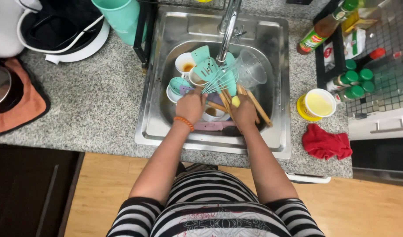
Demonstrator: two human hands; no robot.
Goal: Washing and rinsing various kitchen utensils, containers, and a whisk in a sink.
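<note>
A speckled grey granite counter (96, 101) surrounds a steel sink (278, 140). Below lies a light wooden floor (363, 206), with a dark cabinet (26, 188) at left.

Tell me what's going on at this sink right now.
A person stands at a steel sink full of dishes. The left hand grips a bunch of teal utensils with wooden handles; the right hand holds a yellow sponge against them. Cups and a clear measuring jug lie in the basin.

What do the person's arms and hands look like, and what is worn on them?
Both forearms are bare. Short black-and-white striped sleeves end above the elbows. The left hand has an orange beaded bracelet at its wrist. The right hand shows no glove or band.
</note>
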